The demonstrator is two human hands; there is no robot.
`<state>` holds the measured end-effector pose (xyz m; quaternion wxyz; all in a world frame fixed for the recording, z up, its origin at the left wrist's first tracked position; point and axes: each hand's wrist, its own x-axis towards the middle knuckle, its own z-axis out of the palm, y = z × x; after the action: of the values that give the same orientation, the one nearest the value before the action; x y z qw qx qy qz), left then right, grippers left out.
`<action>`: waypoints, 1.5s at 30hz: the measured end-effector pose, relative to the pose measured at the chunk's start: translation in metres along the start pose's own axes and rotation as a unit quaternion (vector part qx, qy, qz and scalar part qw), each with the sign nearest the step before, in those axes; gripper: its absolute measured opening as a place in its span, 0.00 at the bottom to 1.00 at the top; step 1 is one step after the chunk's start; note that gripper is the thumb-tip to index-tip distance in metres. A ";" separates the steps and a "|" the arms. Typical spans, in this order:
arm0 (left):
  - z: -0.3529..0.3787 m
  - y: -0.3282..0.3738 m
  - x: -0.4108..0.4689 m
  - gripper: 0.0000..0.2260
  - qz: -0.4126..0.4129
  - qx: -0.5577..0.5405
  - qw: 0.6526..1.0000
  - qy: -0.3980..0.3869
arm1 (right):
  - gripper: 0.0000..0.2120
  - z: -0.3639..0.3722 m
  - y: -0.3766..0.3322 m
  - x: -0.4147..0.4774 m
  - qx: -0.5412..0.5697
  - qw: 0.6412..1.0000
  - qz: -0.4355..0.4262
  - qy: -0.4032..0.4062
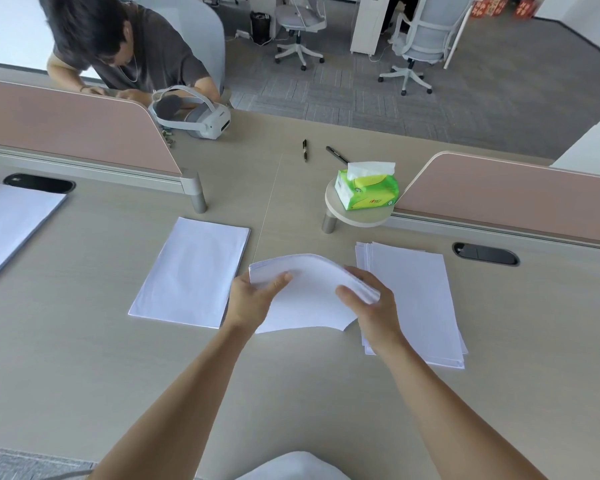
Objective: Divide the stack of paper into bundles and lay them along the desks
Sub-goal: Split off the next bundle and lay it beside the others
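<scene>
A bent bundle of white paper (309, 289) is held above the desk (118, 375) between both hands. My left hand (253, 299) grips its left edge, thumb on top. My right hand (371, 303) grips its right edge, thumb on top and fingers curled round it. Right of it lies the loose, fanned stack of paper (420, 299), partly hidden by my right hand. One neat bundle (191, 275) lies flat just left of the held one. Another bundle (11, 226) lies at the far left.
Pink dividers (66, 123) (516, 199) stand behind the papers. A green tissue pack (368, 188) sits on a small round shelf. Two pens (305, 150) (336, 154) and a white headset (194, 114) lie farther back. A person (125, 46) leans over the far desk. Office chairs stand beyond.
</scene>
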<state>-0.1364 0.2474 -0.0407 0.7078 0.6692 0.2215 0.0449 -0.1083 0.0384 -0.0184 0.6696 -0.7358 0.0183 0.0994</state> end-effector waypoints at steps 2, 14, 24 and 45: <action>0.000 0.001 0.002 0.12 -0.005 -0.009 1.000 -0.003 | 0.07 -0.001 0.007 0.003 -0.029 0.999 -0.014 0.006; -0.014 -0.009 -0.003 0.11 0.002 0.009 0.999 -0.054 | 0.07 -0.011 0.014 0.004 -0.035 0.998 0.025 -0.042; -0.008 -0.006 0.008 0.11 -0.018 0.000 0.999 -0.041 | 0.12 -0.003 0.021 0.020 -0.060 0.998 0.007 0.010; -0.004 -0.013 0.076 0.07 -0.013 -0.001 1.000 -0.004 | 0.09 0.014 0.037 0.091 -0.058 0.998 0.030 -0.012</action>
<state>-0.0726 0.2773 -0.0723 0.7096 0.6662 0.2272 0.0336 -0.0269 0.0586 -0.0715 0.6228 -0.7711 0.0269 0.1293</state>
